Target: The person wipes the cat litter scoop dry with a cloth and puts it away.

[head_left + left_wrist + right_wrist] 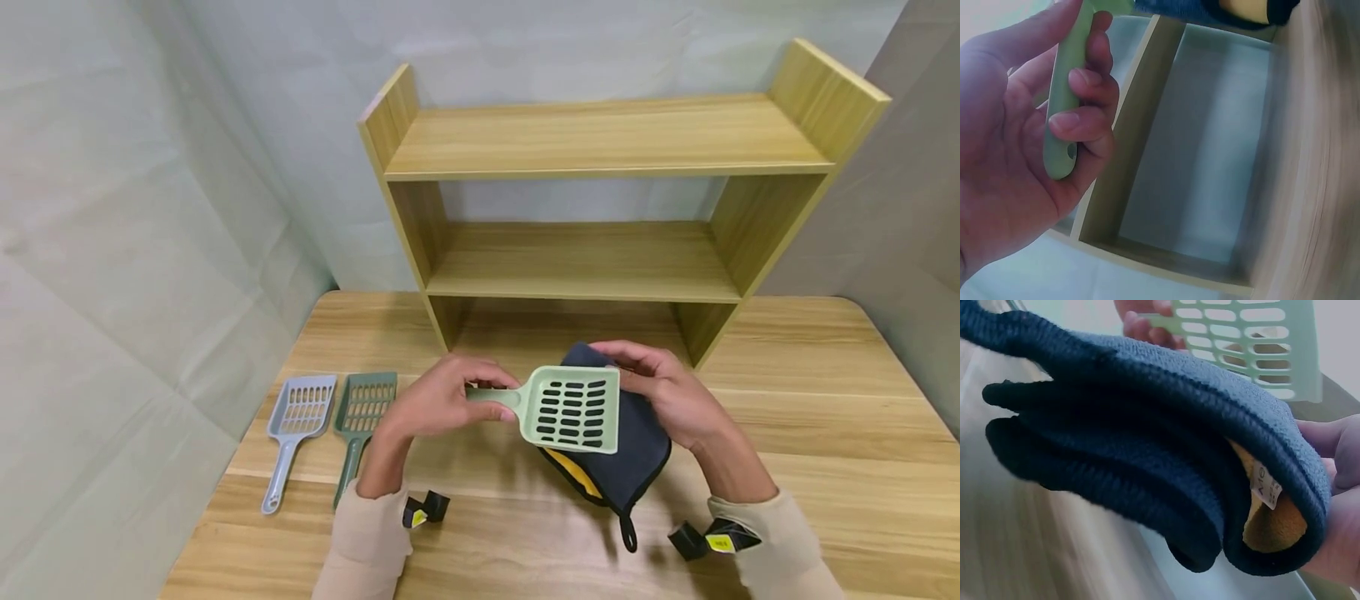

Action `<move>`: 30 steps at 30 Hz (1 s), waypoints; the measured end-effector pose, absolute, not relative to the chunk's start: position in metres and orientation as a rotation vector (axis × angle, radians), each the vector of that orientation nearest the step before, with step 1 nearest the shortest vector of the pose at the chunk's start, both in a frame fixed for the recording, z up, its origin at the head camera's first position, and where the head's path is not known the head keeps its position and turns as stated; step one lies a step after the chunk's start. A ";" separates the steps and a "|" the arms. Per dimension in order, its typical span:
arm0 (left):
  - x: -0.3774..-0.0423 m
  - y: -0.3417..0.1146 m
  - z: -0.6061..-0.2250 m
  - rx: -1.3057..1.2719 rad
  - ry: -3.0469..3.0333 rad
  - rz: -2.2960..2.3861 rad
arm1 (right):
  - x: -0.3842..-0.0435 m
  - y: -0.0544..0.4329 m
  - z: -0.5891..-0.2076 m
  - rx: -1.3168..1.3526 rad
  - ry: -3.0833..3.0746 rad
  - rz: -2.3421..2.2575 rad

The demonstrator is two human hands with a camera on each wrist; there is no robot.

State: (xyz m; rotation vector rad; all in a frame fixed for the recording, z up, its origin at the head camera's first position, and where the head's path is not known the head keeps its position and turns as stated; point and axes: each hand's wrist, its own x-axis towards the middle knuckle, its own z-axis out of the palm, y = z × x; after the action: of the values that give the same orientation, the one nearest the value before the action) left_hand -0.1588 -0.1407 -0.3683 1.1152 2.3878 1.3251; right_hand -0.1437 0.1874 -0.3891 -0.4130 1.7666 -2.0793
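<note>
My left hand (448, 395) grips the handle of a light green slotted litter scoop (531, 413), its fingers curled round the handle (1067, 94) in the left wrist view. The scoop's slotted head points right, in front of a folded cloth (637, 437). That cloth is dark blue-grey on one side and yellow on the other, with a black edge and a hanging loop. My right hand (675, 400) holds it by its upper right part, thumb on the near side. In the right wrist view, folded layers of the cloth (1166, 394) show a small white label.
A grey-blue scoop (287, 450) and a dark green scoop (352, 442) lie side by side on the table (825, 417) at the left. The dark green one is partly behind my left forearm. A wooden shelf unit (585, 283) stands at the back.
</note>
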 end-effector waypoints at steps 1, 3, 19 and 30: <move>-0.159 -0.142 -0.368 1.102 2.392 1.323 | -0.144 0.189 -0.388 -0.411 1.764 -2.083; -0.159 -0.144 -0.368 1.073 2.402 1.314 | -0.144 0.193 -0.385 -0.409 1.754 -2.092; -0.160 -0.151 -0.368 1.029 2.450 1.290 | -0.144 0.204 -0.378 -0.429 1.731 -2.118; -0.158 -0.137 -0.368 1.156 2.392 1.339 | -0.143 0.184 -0.386 -0.416 1.775 -2.079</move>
State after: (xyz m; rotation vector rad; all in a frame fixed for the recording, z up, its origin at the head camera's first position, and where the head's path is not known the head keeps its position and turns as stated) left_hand -0.1579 -0.1369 -0.3676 1.1558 2.3919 1.3390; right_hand -0.1432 0.1845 -0.3859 -0.4162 1.7750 -2.0786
